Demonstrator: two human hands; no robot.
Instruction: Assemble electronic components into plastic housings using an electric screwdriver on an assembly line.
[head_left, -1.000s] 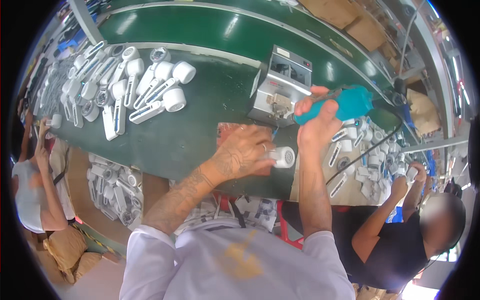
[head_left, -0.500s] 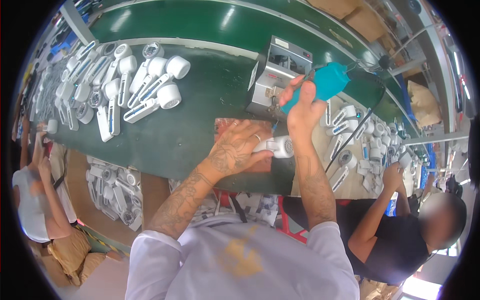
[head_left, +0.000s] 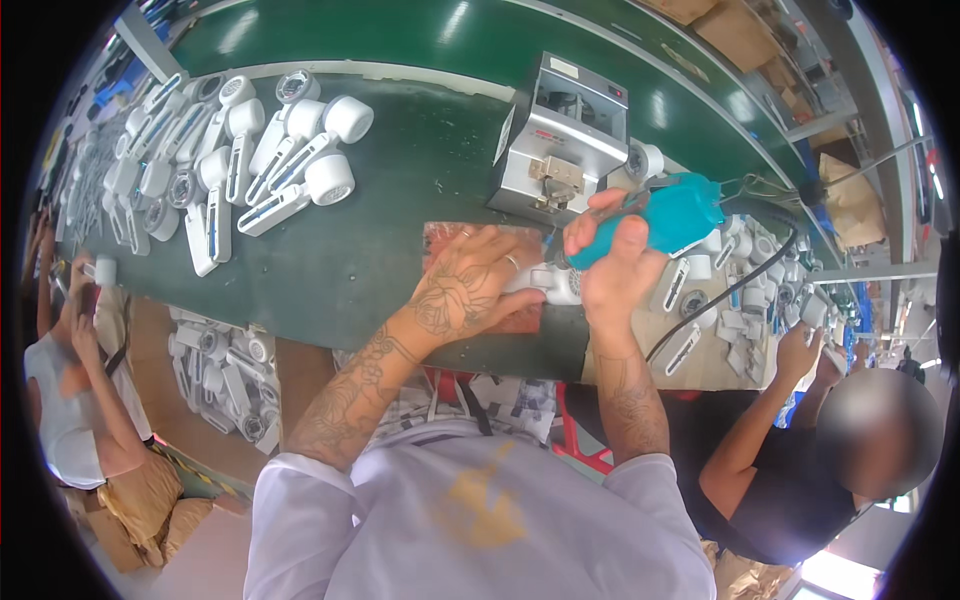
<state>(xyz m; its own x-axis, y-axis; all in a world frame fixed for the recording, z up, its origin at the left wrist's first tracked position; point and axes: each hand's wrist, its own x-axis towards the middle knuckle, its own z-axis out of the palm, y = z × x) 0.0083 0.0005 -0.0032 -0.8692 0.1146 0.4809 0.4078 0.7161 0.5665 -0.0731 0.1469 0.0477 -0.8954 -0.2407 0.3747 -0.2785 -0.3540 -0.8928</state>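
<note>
My left hand (head_left: 468, 278) presses a white handheld fan (head_left: 563, 287) down on a reddish mat (head_left: 522, 322) on the green workbench. Its fingers lie over the handle, so most of that part is hidden; the round head sticks out to the right. My right hand (head_left: 618, 275) is wrapped around a teal electric screwdriver (head_left: 672, 216), held tilted just above the fan with its bit end toward the left. Where the bit tip sits exactly, I cannot make out.
A grey metal screw feeder (head_left: 565, 135) stands behind my hands. Several white fans (head_left: 290, 170) lie at the left, others fill a carton (head_left: 305, 385) below. More fans and small parts cover a board (head_left: 705, 370) at the right, with a black cable (head_left: 735, 285). Co-workers sit on both sides.
The electric screwdriver has swung down and to the right in my right hand, now lying flatter near the fan. My left hand stays on the fan.
</note>
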